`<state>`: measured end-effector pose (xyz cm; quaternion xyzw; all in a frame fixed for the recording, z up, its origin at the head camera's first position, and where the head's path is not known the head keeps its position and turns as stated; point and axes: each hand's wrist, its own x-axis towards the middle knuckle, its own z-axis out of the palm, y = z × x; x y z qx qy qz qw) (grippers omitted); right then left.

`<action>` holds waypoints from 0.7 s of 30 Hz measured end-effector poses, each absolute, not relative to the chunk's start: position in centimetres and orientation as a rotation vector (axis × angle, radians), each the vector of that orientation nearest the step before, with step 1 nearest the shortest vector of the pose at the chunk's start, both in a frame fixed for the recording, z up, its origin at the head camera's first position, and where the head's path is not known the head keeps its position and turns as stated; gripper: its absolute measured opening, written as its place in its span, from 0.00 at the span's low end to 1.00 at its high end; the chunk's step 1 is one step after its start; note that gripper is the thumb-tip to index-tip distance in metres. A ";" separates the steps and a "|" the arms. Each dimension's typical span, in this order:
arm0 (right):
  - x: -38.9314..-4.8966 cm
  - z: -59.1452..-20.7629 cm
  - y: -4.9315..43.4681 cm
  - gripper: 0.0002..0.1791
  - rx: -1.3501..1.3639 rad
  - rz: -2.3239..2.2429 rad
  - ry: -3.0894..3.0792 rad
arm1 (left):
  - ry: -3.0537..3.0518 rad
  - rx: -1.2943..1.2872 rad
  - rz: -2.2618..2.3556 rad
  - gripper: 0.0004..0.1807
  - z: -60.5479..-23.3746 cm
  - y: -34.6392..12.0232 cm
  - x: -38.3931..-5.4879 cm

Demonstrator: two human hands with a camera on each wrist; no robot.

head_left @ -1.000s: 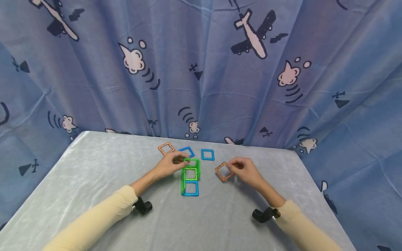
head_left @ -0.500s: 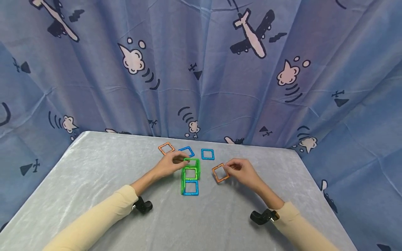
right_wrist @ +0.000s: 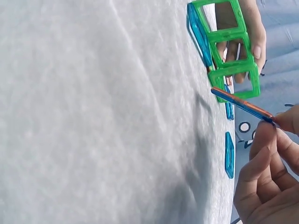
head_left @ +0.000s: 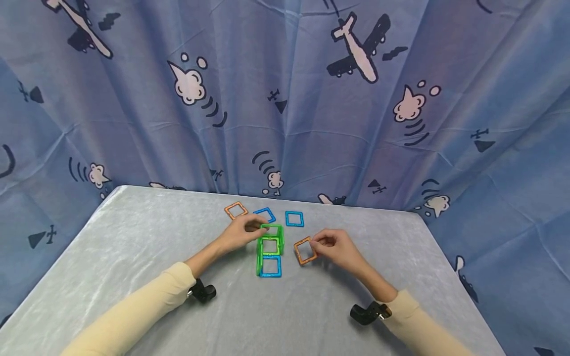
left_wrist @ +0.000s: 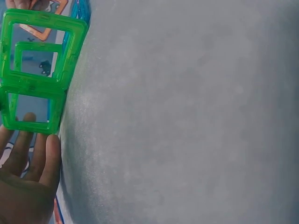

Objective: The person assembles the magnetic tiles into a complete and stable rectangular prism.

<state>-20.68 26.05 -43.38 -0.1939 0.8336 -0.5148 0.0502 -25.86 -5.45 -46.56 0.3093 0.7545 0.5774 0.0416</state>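
My left hand (head_left: 238,233) grips the far left end of a structure of green square magnetic tiles (head_left: 270,255), some upright. A blue square tile (head_left: 270,276) lies flat at the structure's near end. To its right, my right hand (head_left: 336,247) pinches an orange square magnetic tile (head_left: 298,254) by one corner, held tilted and apart from the structure. Seen edge-on in the right wrist view, this orange tile (right_wrist: 240,103) shows a blue layer along its underside. In the left wrist view, the left fingertips touch the lower edge of the green tiles (left_wrist: 32,88).
Behind the structure, another orange tile (head_left: 228,214) and two blue tiles, one angled (head_left: 272,214) and one straight (head_left: 294,226), lie on the grey cloth-covered table (head_left: 178,326). A blue patterned curtain (head_left: 311,158) hangs behind the table's far edge.
My right hand has moved left and slightly nearer to me, bringing the orange tile closer to the green structure. The left hand has stayed in place on the structure.
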 end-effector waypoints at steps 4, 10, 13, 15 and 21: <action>-20.4 -43.3 25.7 0.08 -0.582 -1.539 2.551 | 2.305 0.951 1.774 0.13 -46.5 -5.5 -25.8; -20.1 -43.2 25.3 0.08 -0.568 -1.508 2.568 | 2.303 0.945 1.781 0.13 -46.8 -5.6 -26.0; -19.9 -43.1 25.1 0.07 -0.554 -1.513 2.560 | 2.306 0.943 1.780 0.13 -46.9 -5.6 -26.0; -19.7 -43.0 24.9 0.06 -0.548 -1.515 2.550 | 2.312 0.941 1.774 0.13 -46.9 -5.6 -26.0; -19.4 -43.0 24.3 0.05 -0.553 -1.500 2.526 | 2.322 0.939 1.762 0.13 -46.7 -5.5 -25.9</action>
